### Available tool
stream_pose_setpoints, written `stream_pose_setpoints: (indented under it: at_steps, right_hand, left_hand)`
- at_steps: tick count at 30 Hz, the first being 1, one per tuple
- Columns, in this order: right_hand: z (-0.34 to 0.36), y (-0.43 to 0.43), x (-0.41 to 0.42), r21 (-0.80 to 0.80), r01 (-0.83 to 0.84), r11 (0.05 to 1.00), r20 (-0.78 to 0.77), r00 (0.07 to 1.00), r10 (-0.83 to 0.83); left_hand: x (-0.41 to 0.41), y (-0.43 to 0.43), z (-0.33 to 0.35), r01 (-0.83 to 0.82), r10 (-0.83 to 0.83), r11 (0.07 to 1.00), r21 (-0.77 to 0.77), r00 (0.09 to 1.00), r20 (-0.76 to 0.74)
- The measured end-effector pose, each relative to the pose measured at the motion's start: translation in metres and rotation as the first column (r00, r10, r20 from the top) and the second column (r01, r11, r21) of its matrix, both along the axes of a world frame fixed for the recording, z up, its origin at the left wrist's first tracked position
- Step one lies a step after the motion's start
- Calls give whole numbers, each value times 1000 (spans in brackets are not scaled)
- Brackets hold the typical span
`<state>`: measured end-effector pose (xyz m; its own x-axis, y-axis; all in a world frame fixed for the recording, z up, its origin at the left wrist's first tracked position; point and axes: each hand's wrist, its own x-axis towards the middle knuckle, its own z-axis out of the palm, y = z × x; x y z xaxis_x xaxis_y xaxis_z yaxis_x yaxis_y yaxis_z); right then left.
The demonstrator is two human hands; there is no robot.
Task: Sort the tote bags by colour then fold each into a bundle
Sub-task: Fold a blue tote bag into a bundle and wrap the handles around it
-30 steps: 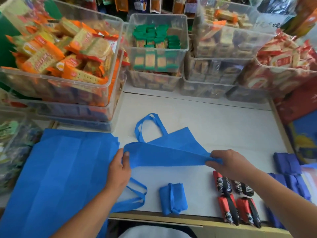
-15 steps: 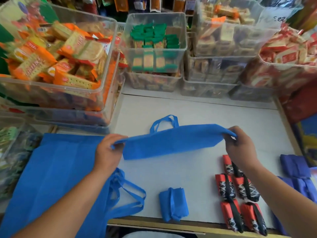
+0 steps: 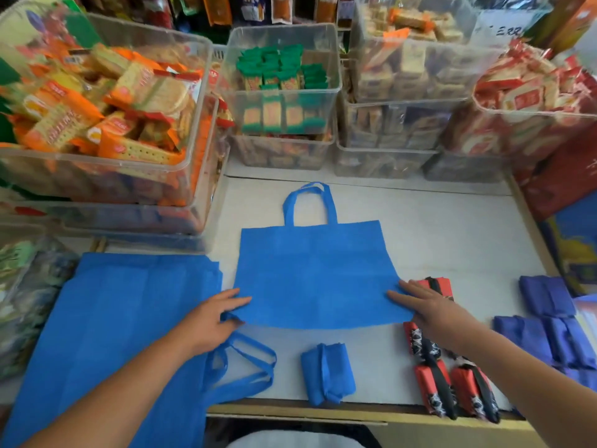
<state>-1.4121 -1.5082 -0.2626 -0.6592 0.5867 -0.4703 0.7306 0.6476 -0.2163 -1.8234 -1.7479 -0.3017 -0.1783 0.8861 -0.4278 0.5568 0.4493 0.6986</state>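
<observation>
Left hand (image 3: pixel 210 321) and right hand (image 3: pixel 431 307), fingers straight, press the flat tote's (image 3: pixel 310 273) 7 and 5 o'clock corners; a sign (image 3: pixel 504 30) partly reads "ERR".

Around the flat blue bag (image 3: pixel 310 273) in the middle, the desk (image 3: pixel 436 227) lies bare toward 1 and 2 o'clock, and in a narrow strip at 12 before the wall of clear snack tubs (image 3: pixel 284 92). A big tub (image 3: pixel 106 176) blocks 10. Stacked blue bags (image 3: pixel 122 318) fill 8, a blue bundle (image 3: pixel 326 373) sits at 6, red bundles (image 3: pixel 433 376) crowd 4, and purple bundles (image 3: pixel 546 318) lie beyond them. A bare gap runs between the blue bundle and the red ones.
</observation>
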Motion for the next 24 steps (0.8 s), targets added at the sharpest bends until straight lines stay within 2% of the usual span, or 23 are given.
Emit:
stream_pose_setpoints:
  at_steps: [1,3,5,8,11,13,15,17,18,20,22,24]
  right_hand:
    - [-6,-4,1,-40,-15,999,51,999,17]
    - [-4,-15,-2,-124,30,992,56,998,-23]
    - [5,-26,-5,-229,210,950,-39,974,-225]
    - [14,-26,-13,-357,448,820,-146,840,-523]
    - [11,-18,-21,-367,573,732,-232,706,-669]
    - [4,-13,-31,-337,635,695,-244,654,-716]
    - [-8,-8,-41,-316,667,675,-234,634,-737]
    - [-25,-3,-50,-288,700,654,-215,618,-756]
    - [-34,0,-54,-269,721,639,-206,605,-769]
    - [-52,3,-61,-238,754,613,-201,579,-790]
    - [-65,4,-68,-215,787,578,-185,549,-815]
    - [-76,4,-72,-194,806,559,-157,537,-829]
  left_hand:
    - [2,-5,-4,11,-11,1000,-20,1000,2]
    - [3,-11,-17,-48,48,999,8,998,-47]
    - [1,-14,-22,-148,157,985,85,982,-102]
    - [-3,-12,-10,-250,252,966,72,967,-32]
    - [-6,0,-10,-370,380,921,120,923,-68]
    - [-7,12,-10,-433,446,891,139,891,-84]
    - [-5,26,-13,-453,462,887,93,873,-156]
    - [0,35,-14,-383,395,918,103,856,-333]
    - [4,38,-17,-271,310,951,152,849,-427]
    - [19,46,-21,69,43,982,178,829,-557]
    - [40,53,-28,303,-227,952,47,800,-556]
    - [53,59,-42,332,-370,928,-167,782,-502]
